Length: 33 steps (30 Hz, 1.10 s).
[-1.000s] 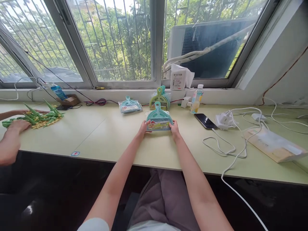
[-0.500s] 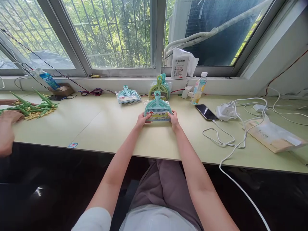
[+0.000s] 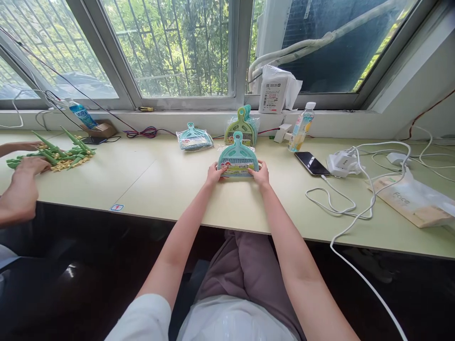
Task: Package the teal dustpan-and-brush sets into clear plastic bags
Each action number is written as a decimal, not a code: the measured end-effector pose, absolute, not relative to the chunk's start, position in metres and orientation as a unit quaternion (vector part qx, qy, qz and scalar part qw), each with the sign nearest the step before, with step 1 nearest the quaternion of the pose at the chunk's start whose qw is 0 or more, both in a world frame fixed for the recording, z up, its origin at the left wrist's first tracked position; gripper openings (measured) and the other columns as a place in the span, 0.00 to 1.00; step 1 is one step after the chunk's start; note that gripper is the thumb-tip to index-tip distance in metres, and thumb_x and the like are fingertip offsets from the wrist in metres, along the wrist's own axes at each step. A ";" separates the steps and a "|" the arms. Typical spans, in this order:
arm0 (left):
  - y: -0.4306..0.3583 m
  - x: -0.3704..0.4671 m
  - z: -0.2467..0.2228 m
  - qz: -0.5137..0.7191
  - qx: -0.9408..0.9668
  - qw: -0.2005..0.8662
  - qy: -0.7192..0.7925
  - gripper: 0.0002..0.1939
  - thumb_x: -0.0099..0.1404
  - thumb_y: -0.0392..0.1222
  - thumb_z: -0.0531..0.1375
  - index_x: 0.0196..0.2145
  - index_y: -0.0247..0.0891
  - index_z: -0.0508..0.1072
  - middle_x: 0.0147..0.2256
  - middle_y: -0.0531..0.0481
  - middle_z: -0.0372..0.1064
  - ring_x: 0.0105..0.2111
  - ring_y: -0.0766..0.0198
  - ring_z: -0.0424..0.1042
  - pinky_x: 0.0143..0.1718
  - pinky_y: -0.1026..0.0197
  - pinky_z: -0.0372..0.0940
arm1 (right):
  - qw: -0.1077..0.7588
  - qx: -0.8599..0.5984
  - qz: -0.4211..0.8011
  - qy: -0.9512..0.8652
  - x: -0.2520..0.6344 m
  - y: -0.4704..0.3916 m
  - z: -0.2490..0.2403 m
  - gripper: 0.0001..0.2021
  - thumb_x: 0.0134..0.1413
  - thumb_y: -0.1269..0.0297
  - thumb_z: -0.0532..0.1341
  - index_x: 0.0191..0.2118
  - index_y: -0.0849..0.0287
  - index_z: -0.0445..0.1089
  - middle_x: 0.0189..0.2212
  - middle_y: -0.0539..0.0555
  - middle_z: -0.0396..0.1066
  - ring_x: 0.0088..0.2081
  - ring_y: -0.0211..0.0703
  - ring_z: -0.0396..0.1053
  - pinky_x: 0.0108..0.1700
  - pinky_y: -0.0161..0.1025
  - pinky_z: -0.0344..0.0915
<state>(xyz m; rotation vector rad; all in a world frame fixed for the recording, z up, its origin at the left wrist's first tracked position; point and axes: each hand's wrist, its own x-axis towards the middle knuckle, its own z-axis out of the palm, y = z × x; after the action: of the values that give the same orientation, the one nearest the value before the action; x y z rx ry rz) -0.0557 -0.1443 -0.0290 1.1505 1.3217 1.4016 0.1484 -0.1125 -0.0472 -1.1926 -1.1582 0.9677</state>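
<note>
Between my two hands is a teal dustpan and brush set (image 3: 238,158) in clear wrap, its handle pointing up and away from me. My left hand (image 3: 215,174) grips its lower left corner, and my right hand (image 3: 260,174) grips the lower right corner, thumbs on the front. Just behind it stands a row of green and teal dustpan sets (image 3: 241,124), partly hidden by the one I hold. To the left, a few wrapped light-blue dustpan sets (image 3: 194,138) lie flat in a pile.
A drink bottle (image 3: 302,127), a phone (image 3: 312,164), a white charger (image 3: 341,163) with looping cable and a paper-and-plastic packet (image 3: 414,199) are at right. At far left another person's hands (image 3: 33,166) touch green pods (image 3: 67,151). A white package (image 3: 273,94) stands on the sill.
The view has shifted slightly left, so things appear farther right. My hands keep the same hold on the dustpan set. More of the other person's arm shows at left.
</note>
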 end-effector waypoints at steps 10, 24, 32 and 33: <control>-0.174 -0.036 -0.013 0.568 0.506 0.539 0.361 0.23 0.51 0.44 0.69 0.44 0.34 0.72 0.45 0.41 0.73 0.41 0.58 0.75 0.46 0.55 0.68 | 0.648 -0.377 0.511 -0.421 0.148 -0.125 -0.035 0.35 0.28 0.58 0.73 0.46 0.57 0.61 0.35 0.53 0.73 0.37 0.44 0.72 0.42 0.43 0.69; -0.097 -0.144 0.030 0.702 0.298 0.473 0.441 0.05 0.62 0.31 0.58 0.38 0.32 0.69 0.27 0.50 0.72 0.28 0.68 0.75 0.35 0.68 0.71 | 0.568 -0.421 0.488 -0.512 0.119 -0.148 -0.034 0.15 0.46 0.61 0.52 0.40 0.58 0.67 0.36 0.54 0.73 0.37 0.41 0.69 0.34 0.35 0.65; -0.032 -0.190 0.035 0.661 0.302 0.443 0.525 0.06 0.67 0.31 0.52 0.42 0.32 0.64 0.29 0.45 0.70 0.34 0.62 0.73 0.38 0.57 0.70 | 0.502 -0.435 0.495 -0.561 0.109 -0.154 -0.023 0.12 0.45 0.65 0.50 0.31 0.58 0.70 0.30 0.50 0.74 0.25 0.35 0.68 0.29 0.33 0.61; -0.032 -0.188 0.031 0.642 0.344 0.432 0.532 0.05 0.68 0.35 0.53 0.42 0.32 0.64 0.29 0.45 0.70 0.34 0.61 0.73 0.38 0.55 0.69 | 0.501 -0.437 0.499 -0.556 0.109 -0.154 -0.022 0.12 0.45 0.65 0.50 0.31 0.58 0.70 0.30 0.50 0.74 0.25 0.35 0.68 0.29 0.33 0.61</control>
<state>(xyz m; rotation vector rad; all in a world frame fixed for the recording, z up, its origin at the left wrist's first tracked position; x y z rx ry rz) -0.1881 -0.0316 0.0305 0.8577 1.3272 1.5994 0.1093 -0.1536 -0.0217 -1.0560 -1.3449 1.2052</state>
